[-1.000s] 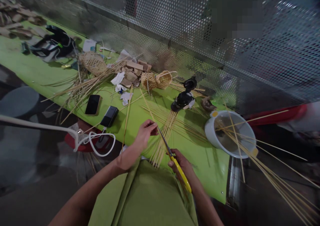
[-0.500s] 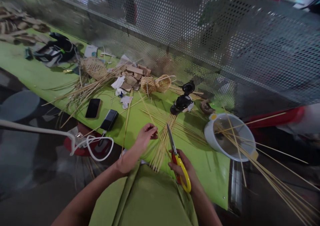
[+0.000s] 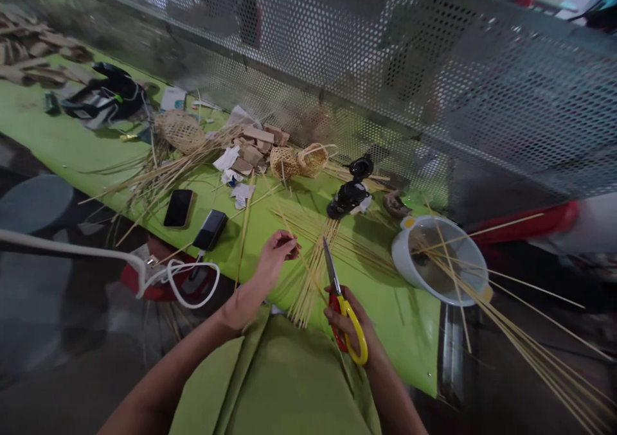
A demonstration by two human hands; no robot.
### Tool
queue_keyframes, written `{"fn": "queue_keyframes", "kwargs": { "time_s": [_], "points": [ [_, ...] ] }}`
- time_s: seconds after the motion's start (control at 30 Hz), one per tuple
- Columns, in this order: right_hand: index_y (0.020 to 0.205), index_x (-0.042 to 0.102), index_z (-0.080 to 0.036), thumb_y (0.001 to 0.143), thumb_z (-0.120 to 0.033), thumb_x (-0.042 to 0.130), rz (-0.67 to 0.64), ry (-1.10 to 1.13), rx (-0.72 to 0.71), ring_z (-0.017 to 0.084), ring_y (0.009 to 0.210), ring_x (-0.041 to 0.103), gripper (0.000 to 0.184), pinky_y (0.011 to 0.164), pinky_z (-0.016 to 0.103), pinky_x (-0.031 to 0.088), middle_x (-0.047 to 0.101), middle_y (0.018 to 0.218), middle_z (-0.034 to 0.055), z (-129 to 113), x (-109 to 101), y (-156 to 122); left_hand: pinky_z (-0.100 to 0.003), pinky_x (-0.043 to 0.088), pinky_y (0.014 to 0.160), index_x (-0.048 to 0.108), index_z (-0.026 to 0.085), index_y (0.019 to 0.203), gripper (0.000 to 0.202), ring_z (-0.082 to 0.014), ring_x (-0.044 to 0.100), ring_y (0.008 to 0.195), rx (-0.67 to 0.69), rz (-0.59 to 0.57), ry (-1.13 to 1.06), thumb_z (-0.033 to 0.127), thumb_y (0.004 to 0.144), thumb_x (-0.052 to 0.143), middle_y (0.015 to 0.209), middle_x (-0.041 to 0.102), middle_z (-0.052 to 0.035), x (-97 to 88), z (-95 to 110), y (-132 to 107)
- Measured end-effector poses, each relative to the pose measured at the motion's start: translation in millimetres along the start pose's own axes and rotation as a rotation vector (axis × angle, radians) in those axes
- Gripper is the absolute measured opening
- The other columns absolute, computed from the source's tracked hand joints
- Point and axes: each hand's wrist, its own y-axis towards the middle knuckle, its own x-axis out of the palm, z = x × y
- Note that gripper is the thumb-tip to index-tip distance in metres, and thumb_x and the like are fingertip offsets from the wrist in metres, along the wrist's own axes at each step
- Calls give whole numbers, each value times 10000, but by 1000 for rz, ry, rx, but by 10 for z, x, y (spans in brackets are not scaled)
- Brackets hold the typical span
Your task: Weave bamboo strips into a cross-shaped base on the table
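My left hand (image 3: 277, 255) hovers over the green table (image 3: 72, 146) with its fingers pinched on a thin cane strip (image 3: 282, 216) that runs away up the table. My right hand (image 3: 354, 322) grips yellow-and-red scissors (image 3: 340, 300), blades closed and pointing up-left. The blade tips lie over a bundle of pale cane strips (image 3: 313, 274) spread between my hands, its near ends hanging over my green apron (image 3: 279, 383).
A white basin (image 3: 441, 258) with long cane strips sticking out sits at right. Two small woven baskets (image 3: 299, 160), wood scraps, a black tool (image 3: 349, 194), a phone (image 3: 178, 207) and a power bank (image 3: 210, 229) lie farther off. A perforated metal screen (image 3: 385, 69) backs the table.
The scissors swung from lying across toward my left hand to pointing up the table, showing their red and yellow handles. My left hand kept its pinch and shifted slightly.
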Motion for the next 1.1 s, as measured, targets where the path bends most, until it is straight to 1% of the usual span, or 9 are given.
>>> {"fn": "queue_keyframes", "kwargs": {
  "time_s": [0.23,0.4,0.53,0.6,0.67,0.73,0.83,1.0,1.1],
  "points": [
    [1256,569,-226,776,-537,781,58,0,43,143,639,516,610,559,247,420,536,774,-39,74,-15,95,-283,543,652,644,198,869,473,-143,641,642,-10,52,27,496,600,895,736,691,-1,-90,60,-13],
    [1205,606,-211,753,-538,768,260,-170,-12,157,641,491,581,597,277,433,527,741,-48,143,-289,281,-253,520,602,663,195,984,534,-139,628,630,34,108,21,473,592,896,723,676,17,-244,83,55],
    [1208,635,-209,767,-510,708,427,-346,-111,222,786,603,539,741,342,475,670,892,26,212,-567,470,-255,521,593,654,191,940,523,-140,621,622,39,107,-8,465,576,911,703,678,14,-364,66,89],
    [1195,666,-215,765,-439,685,444,-471,-145,248,857,633,486,791,359,476,712,989,55,223,-638,584,-264,528,599,662,192,950,545,-146,629,623,19,119,-7,472,559,919,711,689,7,-408,63,88],
    [1204,691,-225,767,-349,643,391,-581,-150,246,837,643,456,783,349,475,727,962,44,193,-622,730,-272,536,606,674,191,961,574,-155,645,638,3,148,-11,497,544,923,725,697,-2,-447,59,83],
    [1247,694,-236,753,-262,613,305,-672,-157,231,792,645,501,758,323,472,726,905,21,111,-508,922,-274,537,600,681,189,954,586,-160,649,647,2,184,-20,541,548,913,730,695,-6,-489,50,80],
    [1317,672,-260,733,-156,599,210,-812,-198,215,823,660,598,764,288,466,737,951,10,-102,-175,1304,-266,529,584,671,189,886,551,-153,634,634,11,225,-31,576,565,897,714,677,0,-567,36,75],
    [1371,631,-250,748,-8,540,54,-1106,-346,203,979,682,674,842,256,471,749,1137,53,-510,617,2072,-237,498,558,647,196,805,481,-132,599,595,27,264,-24,549,583,889,676,654,15,-717,69,21],
    [1420,592,-263,814,-3,529,6,-1144,-416,214,1129,657,663,932,267,467,712,1285,68,-689,1115,2515,-238,509,575,652,194,814,471,-129,590,607,32,277,-20,547,603,881,678,651,14,-818,114,-25]
  ]
}}
